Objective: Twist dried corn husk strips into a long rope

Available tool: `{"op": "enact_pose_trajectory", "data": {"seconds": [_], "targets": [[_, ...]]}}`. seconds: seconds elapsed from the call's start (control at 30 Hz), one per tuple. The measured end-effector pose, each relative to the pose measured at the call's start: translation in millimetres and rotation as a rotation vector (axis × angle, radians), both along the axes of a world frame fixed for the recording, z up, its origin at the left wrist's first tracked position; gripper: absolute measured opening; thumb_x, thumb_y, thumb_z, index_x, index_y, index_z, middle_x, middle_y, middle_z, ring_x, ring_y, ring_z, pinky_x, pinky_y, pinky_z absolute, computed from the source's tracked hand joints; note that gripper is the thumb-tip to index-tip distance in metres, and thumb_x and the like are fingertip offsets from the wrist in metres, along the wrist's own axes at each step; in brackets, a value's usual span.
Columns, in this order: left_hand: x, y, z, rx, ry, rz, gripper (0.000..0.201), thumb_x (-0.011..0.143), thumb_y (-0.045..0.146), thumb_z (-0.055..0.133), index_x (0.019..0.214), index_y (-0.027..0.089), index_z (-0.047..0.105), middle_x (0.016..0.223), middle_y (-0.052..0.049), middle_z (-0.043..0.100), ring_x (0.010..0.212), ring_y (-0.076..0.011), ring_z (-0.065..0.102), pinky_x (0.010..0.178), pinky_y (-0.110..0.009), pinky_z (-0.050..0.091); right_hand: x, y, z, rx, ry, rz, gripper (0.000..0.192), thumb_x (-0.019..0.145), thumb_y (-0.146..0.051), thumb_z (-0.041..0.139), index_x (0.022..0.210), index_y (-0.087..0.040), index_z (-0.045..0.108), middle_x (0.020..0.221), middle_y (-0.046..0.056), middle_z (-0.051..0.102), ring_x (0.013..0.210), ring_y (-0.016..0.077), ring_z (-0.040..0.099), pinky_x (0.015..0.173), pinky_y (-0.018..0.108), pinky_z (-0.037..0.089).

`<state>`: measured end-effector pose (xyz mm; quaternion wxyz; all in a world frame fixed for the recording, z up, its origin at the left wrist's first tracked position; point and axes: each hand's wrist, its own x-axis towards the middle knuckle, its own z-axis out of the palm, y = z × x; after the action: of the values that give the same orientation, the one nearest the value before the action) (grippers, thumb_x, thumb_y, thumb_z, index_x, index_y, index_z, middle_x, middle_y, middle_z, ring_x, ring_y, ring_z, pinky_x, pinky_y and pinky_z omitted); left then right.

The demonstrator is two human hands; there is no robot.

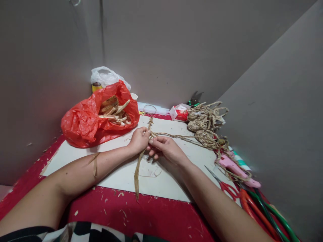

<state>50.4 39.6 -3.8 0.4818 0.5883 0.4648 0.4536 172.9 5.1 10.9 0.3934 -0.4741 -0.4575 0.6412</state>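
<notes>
Lying nearest at the bottom of the frame is a red cloth [141, 215] littered with pale shavings, and on it sits a white board [166, 181] that covers the middle of the tabletop [27, 178]. A long dried leaf strip [137, 174] trails from the hands down over the board's near edge onto the red cloth. At centre frame the left hand [138, 139] is closed, fingers pinched together on the upper part of that strip, while the right hand [165, 148] sits just beside it, touching it, its fingers curled around the same twisted fibres. From the two hands a thin braided cord [176, 135] runs toward the right of the frame to a heap of coiled straw rope [207, 126]. At lower right lie red-handled scissors [227, 186], a pink glue gun [236, 169] and green and orange tubing [267, 211], close together along the board's right edge. Farther back, at upper left of the board, a red plastic bag [83, 122] lies open with more dried strips [114, 112] inside. Behind it stands a white plastic bag [107, 76], and a small red-and-white box [178, 112] rests near the grey wall [176, 43].
</notes>
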Motion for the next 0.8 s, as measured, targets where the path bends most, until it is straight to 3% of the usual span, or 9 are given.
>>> {"op": "enact_pose_trajectory", "data": {"seconds": [0.17,0.27,0.37,0.57,0.8], "targets": [[-1.3,3.7,-1.3,0.038,0.021,0.028,0.020,0.083,0.024,0.044,0.065,0.017,0.046,0.049,0.005,0.044,0.043,-0.0070,0.041,0.044,-0.019,0.029,3.4,-1.7,9.3,-0.005,-0.057,0.062,0.024,0.064,-0.032,0.072,0.063,-0.014,0.056,0.064,0.004,0.068,0.044,0.0083,0.059,0.037,0.015,0.045],[-2.2,5.1,-2.5,0.101,0.033,0.084,0.023,0.084,0.026,0.044,0.062,0.017,0.043,0.049,0.006,0.041,0.045,-0.0072,0.039,0.047,-0.019,0.029,3.2,-4.2,15.3,-0.002,-0.220,0.131,0.023,0.067,-0.030,0.067,0.058,-0.013,0.055,0.056,0.004,0.065,0.039,0.0082,0.056,0.035,0.015,0.042],[-1.5,3.9,-3.8,0.122,0.056,0.080,0.025,0.084,0.027,0.043,0.062,0.017,0.042,0.049,0.005,0.041,0.047,-0.0080,0.040,0.049,-0.020,0.030,-0.9,-6.2,13.6,0.044,-0.324,0.111,0.022,0.069,-0.026,0.063,0.056,-0.014,0.052,0.050,0.002,0.062,0.035,0.0070,0.053,0.033,0.014,0.037],[0.6,1.4,-4.4,0.111,0.122,0.047,0.021,0.084,0.027,0.043,0.066,0.017,0.046,0.048,0.006,0.041,0.046,-0.0083,0.039,0.049,-0.020,0.028,-5.4,-6.3,5.1,0.045,-0.191,0.091,0.024,0.068,-0.031,0.066,0.061,-0.015,0.050,0.052,-0.001,0.061,0.035,0.0058,0.052,0.033,0.014,0.038],[1.5,0.9,-1.8,0.019,0.033,0.030,0.018,0.082,0.025,0.044,0.065,0.018,0.046,0.046,0.006,0.041,0.042,-0.0080,0.039,0.048,-0.021,0.030,8.5,-1.6,6.5,-0.007,-0.052,0.217,0.026,0.068,-0.035,0.070,0.069,-0.014,0.055,0.063,0.002,0.067,0.041,0.0065,0.056,0.035,0.013,0.043]]}}
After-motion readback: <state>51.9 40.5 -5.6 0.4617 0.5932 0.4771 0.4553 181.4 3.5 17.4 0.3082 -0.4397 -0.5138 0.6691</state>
